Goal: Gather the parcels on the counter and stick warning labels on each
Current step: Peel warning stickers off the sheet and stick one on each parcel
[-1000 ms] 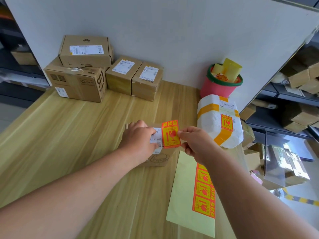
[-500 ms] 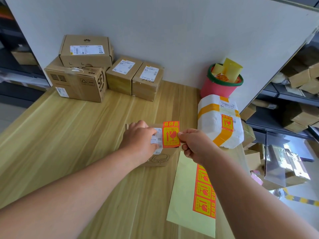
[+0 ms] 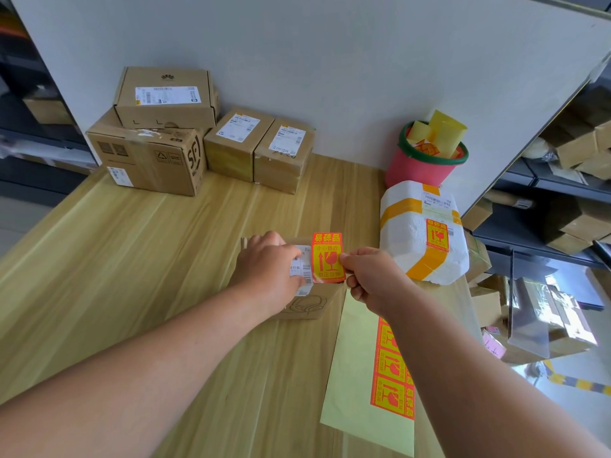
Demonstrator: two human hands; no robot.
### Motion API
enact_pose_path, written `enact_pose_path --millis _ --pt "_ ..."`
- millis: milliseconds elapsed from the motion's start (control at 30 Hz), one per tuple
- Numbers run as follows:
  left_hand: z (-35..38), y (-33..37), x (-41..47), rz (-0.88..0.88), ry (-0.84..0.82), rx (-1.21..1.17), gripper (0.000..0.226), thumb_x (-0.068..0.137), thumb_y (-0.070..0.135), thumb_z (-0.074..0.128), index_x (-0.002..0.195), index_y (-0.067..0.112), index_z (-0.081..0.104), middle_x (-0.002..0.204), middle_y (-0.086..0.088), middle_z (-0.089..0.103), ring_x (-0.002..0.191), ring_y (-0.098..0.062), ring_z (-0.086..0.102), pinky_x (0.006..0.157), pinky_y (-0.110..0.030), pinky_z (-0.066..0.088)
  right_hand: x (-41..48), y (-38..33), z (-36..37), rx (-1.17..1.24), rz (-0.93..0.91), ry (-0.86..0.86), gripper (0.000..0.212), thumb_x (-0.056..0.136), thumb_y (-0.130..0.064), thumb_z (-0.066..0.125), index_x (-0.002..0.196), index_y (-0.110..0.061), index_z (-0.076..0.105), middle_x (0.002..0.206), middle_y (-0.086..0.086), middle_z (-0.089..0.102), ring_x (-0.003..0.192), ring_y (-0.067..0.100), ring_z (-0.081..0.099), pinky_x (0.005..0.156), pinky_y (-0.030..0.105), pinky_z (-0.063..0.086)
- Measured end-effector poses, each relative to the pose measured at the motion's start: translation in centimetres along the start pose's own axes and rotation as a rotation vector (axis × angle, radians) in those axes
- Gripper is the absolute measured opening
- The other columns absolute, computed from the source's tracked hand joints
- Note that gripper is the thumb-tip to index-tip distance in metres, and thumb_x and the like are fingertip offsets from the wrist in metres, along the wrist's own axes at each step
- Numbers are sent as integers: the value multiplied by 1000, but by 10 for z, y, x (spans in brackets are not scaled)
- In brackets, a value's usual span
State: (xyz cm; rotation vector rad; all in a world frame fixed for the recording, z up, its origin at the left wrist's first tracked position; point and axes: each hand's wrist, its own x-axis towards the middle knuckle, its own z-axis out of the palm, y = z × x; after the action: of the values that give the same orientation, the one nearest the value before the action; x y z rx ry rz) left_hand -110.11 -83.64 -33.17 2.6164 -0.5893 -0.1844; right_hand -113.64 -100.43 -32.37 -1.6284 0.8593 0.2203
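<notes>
A small brown parcel [image 3: 309,304] with a headphone drawing lies at the middle of the wooden counter [image 3: 132,259]. My left hand [image 3: 267,269] rests on its top, covering most of it. My right hand [image 3: 373,276] pinches the right edge of an orange-and-yellow warning label [image 3: 327,257], held over the parcel's right side beside its white shipping slip. Whether the label touches the parcel cannot be told. Under my right forearm lies a pale yellow backing sheet [image 3: 357,375] with more labels. A white foam parcel [image 3: 406,236] to the right carries a label.
Several brown cardboard parcels [image 3: 155,150] are stacked against the grey wall at the back left. A pink bucket [image 3: 416,166] holding yellow rolls stands at the back right. Shelves and loose boxes [image 3: 542,322] sit beyond the counter's right edge.
The label in my right hand has sunk slightly toward the parcel's top. Both hands have otherwise stayed in place.
</notes>
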Motion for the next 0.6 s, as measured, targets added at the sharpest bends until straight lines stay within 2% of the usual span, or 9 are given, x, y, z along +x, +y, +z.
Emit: enact_pose_path --millis 333,600 --pt "1 0 0 1 16 -5 48 84 37 66 129 24 56 116 4 46 109 -18 36 90 -25 31 -2 -2 3 -17 -15 36 14 95 -15 55 81 -11 56 63 4 50 48 12 39 41 22 30" --pt "1 1 0 -8 14 11 51 84 39 67 130 24 55 117 4 46 109 -17 36 90 -25 31 2 1 8 -171 -119 147 8 88 -13 58 80 -12 57 64 3 55 50 15 41 45 26 34"
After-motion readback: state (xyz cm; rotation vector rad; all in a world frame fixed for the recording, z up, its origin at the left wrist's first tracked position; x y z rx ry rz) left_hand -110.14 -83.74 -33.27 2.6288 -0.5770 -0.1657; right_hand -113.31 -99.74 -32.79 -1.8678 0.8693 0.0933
